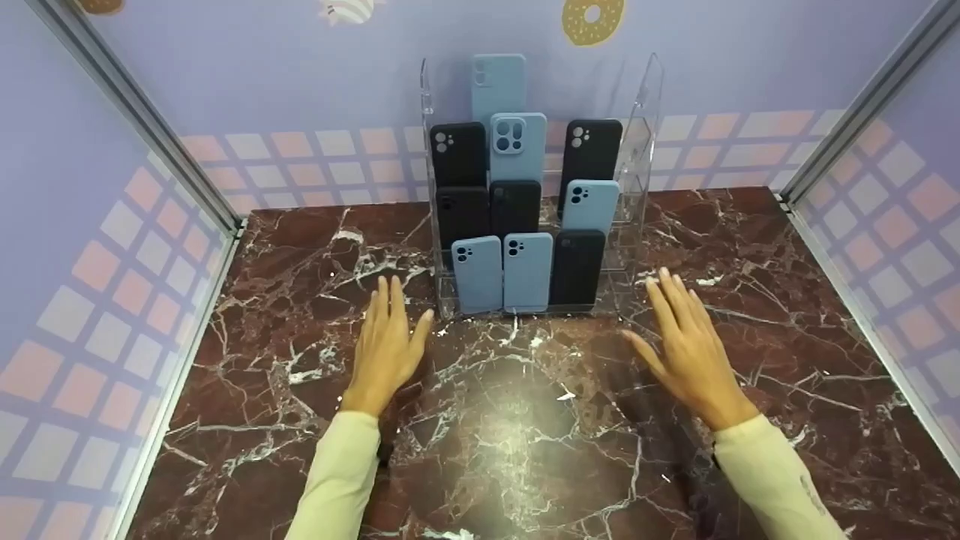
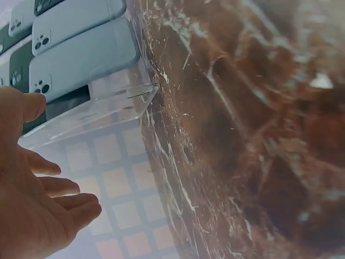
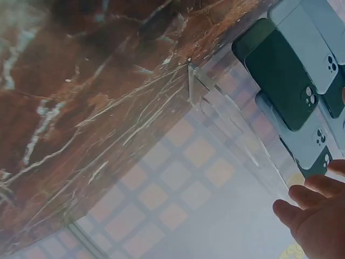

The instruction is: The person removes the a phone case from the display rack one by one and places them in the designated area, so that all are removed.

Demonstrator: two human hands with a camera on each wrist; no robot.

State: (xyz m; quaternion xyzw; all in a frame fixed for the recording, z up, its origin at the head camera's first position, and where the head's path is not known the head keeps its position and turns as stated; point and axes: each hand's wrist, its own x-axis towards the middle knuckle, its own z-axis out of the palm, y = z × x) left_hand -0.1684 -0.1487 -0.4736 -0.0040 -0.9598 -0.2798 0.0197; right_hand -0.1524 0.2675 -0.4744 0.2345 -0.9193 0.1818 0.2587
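Fingers (image 1: 383, 296) are straight on the left hand (image 1: 384, 360), empty beside the front left corner of the clear stand (image 1: 640, 154); the right hand (image 1: 694, 360), also outstretched and empty, is off its front right corner. On the stand, ten phone cases (image 1: 528, 271) lean in four tiers: three along the front edge, three in each of the next two, and a lone blue case (image 1: 499, 79) at the top. The arranging looks largely done, with perhaps only room beside that uppermost case left, though whether cases are being added or removed cannot be told. The stand sits near the middle of the worktop's (image 1: 517, 420) far edge.
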